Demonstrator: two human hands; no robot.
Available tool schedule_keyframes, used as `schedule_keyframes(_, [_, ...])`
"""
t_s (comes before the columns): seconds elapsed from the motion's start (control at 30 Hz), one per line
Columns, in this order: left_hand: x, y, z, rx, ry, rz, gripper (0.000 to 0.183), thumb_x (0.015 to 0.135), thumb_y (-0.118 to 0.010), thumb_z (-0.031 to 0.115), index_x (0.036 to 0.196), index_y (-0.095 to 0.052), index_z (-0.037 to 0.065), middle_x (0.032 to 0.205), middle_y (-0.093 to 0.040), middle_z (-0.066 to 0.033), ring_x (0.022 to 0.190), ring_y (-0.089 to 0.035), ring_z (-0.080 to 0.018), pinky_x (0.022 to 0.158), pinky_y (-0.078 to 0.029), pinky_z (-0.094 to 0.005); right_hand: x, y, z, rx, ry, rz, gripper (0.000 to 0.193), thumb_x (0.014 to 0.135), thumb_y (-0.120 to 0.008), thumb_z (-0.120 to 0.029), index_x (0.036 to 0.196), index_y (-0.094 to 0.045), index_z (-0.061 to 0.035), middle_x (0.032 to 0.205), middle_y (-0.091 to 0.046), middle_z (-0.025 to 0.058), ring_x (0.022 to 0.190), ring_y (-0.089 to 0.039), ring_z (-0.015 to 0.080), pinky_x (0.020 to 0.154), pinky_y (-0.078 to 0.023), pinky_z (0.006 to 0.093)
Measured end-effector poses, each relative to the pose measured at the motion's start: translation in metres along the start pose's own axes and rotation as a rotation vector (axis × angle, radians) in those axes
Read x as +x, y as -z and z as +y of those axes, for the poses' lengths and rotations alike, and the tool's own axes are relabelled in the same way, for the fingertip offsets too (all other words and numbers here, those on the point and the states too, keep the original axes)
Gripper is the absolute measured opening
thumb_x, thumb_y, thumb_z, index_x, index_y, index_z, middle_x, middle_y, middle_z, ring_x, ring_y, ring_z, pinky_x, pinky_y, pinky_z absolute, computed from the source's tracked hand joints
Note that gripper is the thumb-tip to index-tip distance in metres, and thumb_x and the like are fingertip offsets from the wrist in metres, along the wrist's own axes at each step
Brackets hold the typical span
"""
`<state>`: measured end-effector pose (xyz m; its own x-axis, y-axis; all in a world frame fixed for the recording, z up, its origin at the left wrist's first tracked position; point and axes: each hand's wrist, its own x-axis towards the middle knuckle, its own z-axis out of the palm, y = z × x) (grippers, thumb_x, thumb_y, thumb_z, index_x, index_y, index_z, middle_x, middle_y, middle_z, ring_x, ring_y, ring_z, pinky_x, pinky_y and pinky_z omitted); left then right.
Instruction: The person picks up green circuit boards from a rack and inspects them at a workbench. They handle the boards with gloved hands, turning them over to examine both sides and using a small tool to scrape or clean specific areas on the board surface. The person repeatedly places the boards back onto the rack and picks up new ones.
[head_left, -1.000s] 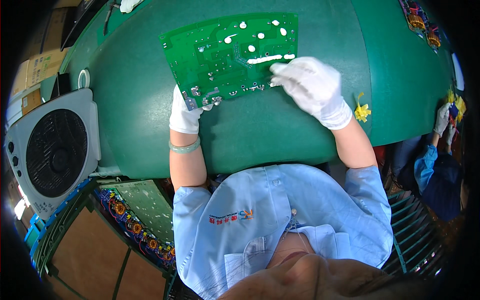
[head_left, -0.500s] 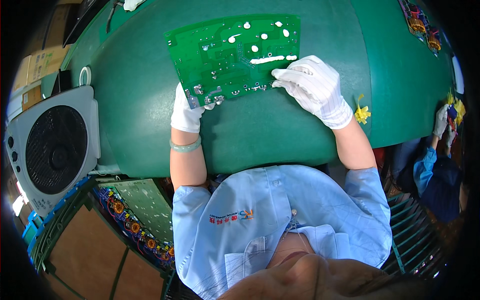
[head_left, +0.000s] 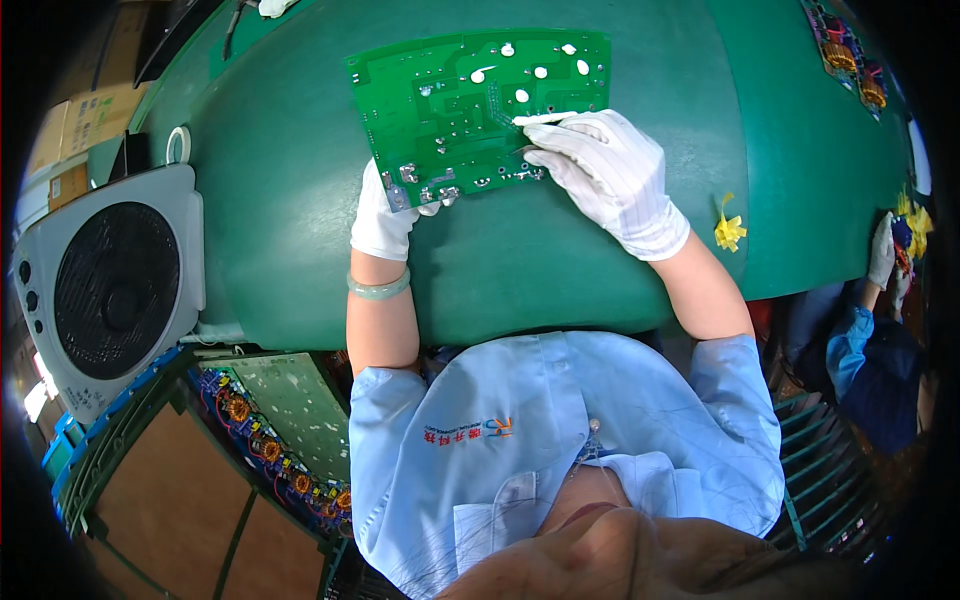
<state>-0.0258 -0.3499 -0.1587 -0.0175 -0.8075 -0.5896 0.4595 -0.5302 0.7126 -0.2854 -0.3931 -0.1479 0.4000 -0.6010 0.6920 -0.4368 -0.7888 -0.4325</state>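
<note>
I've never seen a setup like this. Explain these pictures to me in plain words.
There is no robot here: the work is done by a person's own two hands in white fabric gloves. Every picture comes from one wide fisheye camera worn on the head and looking down, so straight edges bend towards the rim.

The left hand grips a flat green circuit board dotted with white blobs near its lower left corner. The right hand is at the board's lower right part; whether its fingers pinch something is too small to tell.

Below is a smooth green tabletop. On it lie a crumpled yellow ribbon-like piece and, at upper right, parts with copper-coloured coils.
</note>
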Motion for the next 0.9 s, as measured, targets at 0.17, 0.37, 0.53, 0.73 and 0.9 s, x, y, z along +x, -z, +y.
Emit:
schedule_keyframes(0.17, [0.008, 0.013, -0.003, -0.058, 0.043, -0.076, 0.035, 0.098, -0.045, 0.030, 0.110, -0.057, 0.000, 0.087, -0.066, -0.0183, 0.055, -0.062, -0.0271, 0.035, -0.034, -0.0272, 0.001, -0.006, 0.000, -0.050, 0.029, 0.015, 0.020, 0.074, -0.079, -0.014, 0.093, -0.072, -0.0122, 0.092, -0.071, -0.0003, 0.076, -0.066, 0.0186, 0.060, -0.052, 0.0297])
schedule_keyframes(0.37, [0.015, 0.019, -0.007, -0.077, 0.083, -0.036, 0.054, 0.096, -0.038, 0.040, 0.116, -0.055, -0.006, 0.090, -0.064, -0.0273, 0.056, -0.060, -0.0322, 0.033, -0.039, -0.0279, 0.002, -0.005, -0.003, -0.045, 0.007, -0.041, 0.021, 0.074, -0.079, -0.014, 0.093, -0.071, -0.0121, 0.092, -0.071, 0.0001, 0.075, -0.066, 0.0184, 0.059, -0.051, 0.0286])
schedule_keyframes(0.53, [0.012, 0.010, -0.005, -0.014, 0.046, -0.025, 0.051, 0.096, -0.040, 0.040, 0.115, -0.056, -0.005, 0.090, -0.065, -0.0258, 0.056, -0.060, -0.0316, 0.034, -0.038, -0.0273, 0.003, -0.009, -0.001, -0.027, 0.042, 0.004, 0.023, 0.074, -0.080, -0.012, 0.095, -0.070, -0.0115, 0.092, -0.072, 0.0014, 0.074, -0.066, 0.0192, 0.058, -0.050, 0.0285])
schedule_keyframes(0.73, [0.007, 0.003, 0.000, 0.058, 0.022, -0.018, 0.045, 0.096, -0.043, 0.038, 0.113, -0.058, -0.001, 0.091, -0.066, -0.0206, 0.056, -0.060, -0.0297, 0.035, -0.037, -0.0267, 0.004, -0.004, -0.005, -0.008, 0.034, -0.056, 0.024, 0.073, -0.080, -0.010, 0.096, -0.070, -0.0097, 0.094, -0.072, 0.0032, 0.074, -0.066, 0.0204, 0.060, -0.051, 0.0297])
schedule_keyframes(0.9, [0.006, -0.001, 0.000, 0.012, 0.029, 0.031, 0.041, 0.097, -0.045, 0.037, 0.110, -0.057, 0.001, 0.087, -0.066, -0.0177, 0.055, -0.060, -0.0266, 0.036, -0.034, -0.0266, 0.007, -0.004, -0.006, 0.001, 0.031, -0.031, 0.024, 0.073, -0.080, -0.009, 0.095, -0.070, -0.0088, 0.095, -0.073, 0.0039, 0.076, -0.067, 0.0205, 0.062, -0.052, 0.0296])
